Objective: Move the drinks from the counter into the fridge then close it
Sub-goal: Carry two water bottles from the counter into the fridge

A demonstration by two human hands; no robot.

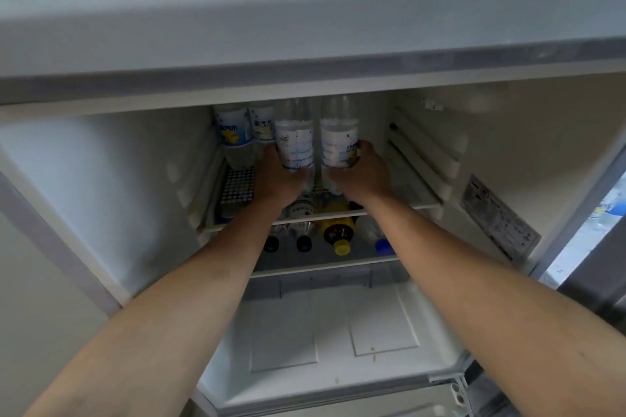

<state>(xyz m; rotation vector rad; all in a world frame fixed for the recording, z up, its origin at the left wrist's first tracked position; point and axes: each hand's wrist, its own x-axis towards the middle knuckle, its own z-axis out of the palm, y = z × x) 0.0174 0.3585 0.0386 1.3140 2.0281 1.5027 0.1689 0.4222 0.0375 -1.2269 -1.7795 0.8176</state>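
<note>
Fridge shelf [399,206]: each hand [281,176] gripping one bottle [294,142]

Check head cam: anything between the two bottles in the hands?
No object. The left bottle and right bottle stand side by side with a narrow gap; only the wire shelf and the fridge's back show through it.

We count four clear labelled bottles [294,140] standing on the upper fridge shelf [399,205], two of them gripped, one per hand. Below, on the lower shelf [325,266], we count four bottles lying down: two black-capped [304,243], one yellow-capped [341,247], one blue-capped [383,246].
</note>
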